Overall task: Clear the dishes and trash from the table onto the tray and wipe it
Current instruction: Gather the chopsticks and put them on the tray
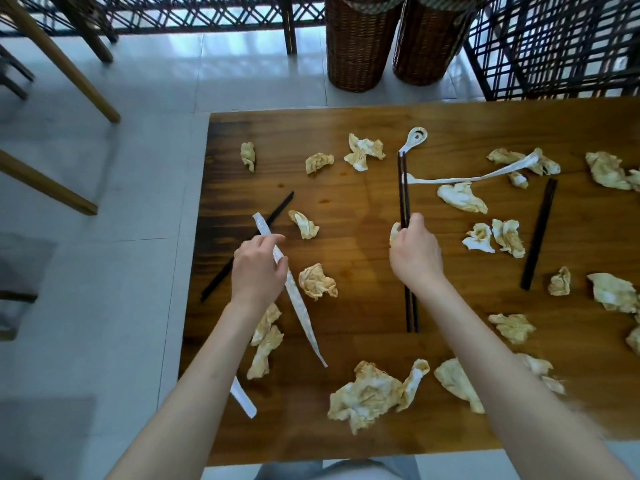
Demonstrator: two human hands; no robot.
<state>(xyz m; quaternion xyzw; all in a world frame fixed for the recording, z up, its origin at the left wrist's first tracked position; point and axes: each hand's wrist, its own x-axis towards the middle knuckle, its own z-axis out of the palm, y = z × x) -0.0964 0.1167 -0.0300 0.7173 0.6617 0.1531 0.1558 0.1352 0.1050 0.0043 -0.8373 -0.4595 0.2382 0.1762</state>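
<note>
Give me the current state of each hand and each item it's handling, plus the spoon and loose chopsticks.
left hand: pinching a white paper sleeve, lifted at an angle
right hand: gripping a pair of dark chopsticks, held together
white spoon: lying on the table, untouched
left chopsticks: lying on the table
right chopsticks: lying on the table
crumpled napkins: scattered, not yet cleared

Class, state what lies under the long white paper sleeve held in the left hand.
A black chopstick crosses beneath the sleeve near the left hand; the hand hides the crossing itself.
</note>
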